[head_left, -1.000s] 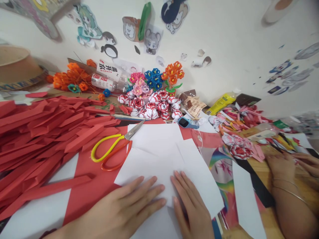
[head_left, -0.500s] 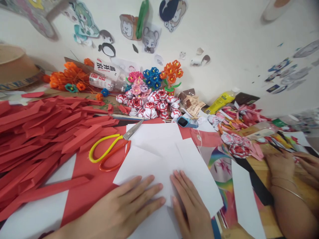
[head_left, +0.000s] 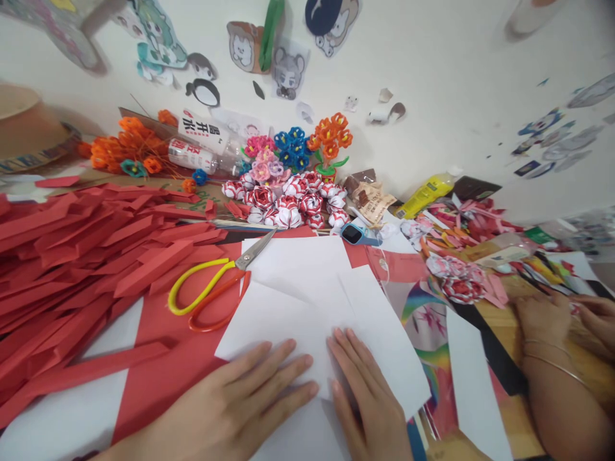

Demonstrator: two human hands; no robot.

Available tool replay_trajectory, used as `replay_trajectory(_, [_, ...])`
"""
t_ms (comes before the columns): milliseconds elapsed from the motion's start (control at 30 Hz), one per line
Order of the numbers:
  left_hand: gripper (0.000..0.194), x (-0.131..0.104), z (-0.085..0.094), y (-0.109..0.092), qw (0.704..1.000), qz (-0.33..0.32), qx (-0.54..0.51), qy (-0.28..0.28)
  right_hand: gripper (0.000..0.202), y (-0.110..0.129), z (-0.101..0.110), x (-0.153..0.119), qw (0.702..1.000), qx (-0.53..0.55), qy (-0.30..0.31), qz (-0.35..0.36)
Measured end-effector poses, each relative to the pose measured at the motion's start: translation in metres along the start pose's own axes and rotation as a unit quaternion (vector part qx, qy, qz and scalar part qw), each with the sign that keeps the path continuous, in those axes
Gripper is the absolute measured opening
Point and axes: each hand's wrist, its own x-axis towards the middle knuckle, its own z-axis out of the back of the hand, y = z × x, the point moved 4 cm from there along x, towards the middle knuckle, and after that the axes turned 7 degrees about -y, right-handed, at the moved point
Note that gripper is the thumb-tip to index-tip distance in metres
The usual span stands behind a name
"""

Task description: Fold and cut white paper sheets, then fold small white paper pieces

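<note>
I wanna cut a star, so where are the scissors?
In the head view, the scissors lie left of centre, right of the red strips and beyond the left hand, blades across a corner of the white paper.

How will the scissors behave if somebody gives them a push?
The scissors should feel stiff, since their blades look like metal. Lying flat, they would probably slide rather than roll. They might also drag the white paper slightly, because the blades rest over it.

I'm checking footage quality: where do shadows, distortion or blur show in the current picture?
Head view: a soft shadow by the right hand on white paper; co-worker's forearm looks stretched near the right edge; wall cutouts at right look soft, scissors clearer.
</note>
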Motion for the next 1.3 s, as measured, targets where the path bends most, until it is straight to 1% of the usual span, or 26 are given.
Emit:
replay_trajectory(267, [0.042,-0.0003,0.0005,0.0007,1.000,0.005,-0.001,-0.002,0.054,0.0007,-0.0009,-0.0010,1.000,0.000,0.008,-0.003])
replay_trajectory(600, [0.042,-0.0022,-0.0014,-0.0015,1.000,0.010,0.000,0.002,0.055,0.0001,-0.0002,0.0006,1.000,0.008,0.001,-0.004])
replay_trajectory(800, [0.042,0.0009,-0.0003,0.0002,1.000,0.008,-0.005,0.005,0.055,-0.0003,0.0004,-0.0002,1.000,0.013,-0.015,0.006])
replay_trajectory(1000, [0.042,-0.0021,-0.0043,-0.0021,1.000,0.009,-0.008,0.009,0.055,-0.0007,-0.0007,-0.0010,1.000,0.014,-0.018,0.006])
replay_trajectory(1300, [0.039,-0.0037,-0.0035,-0.0027,1.000,0.002,-0.004,0.016,0.056,0.0008,-0.0002,0.0006,1.000,0.003,-0.020,0.006])
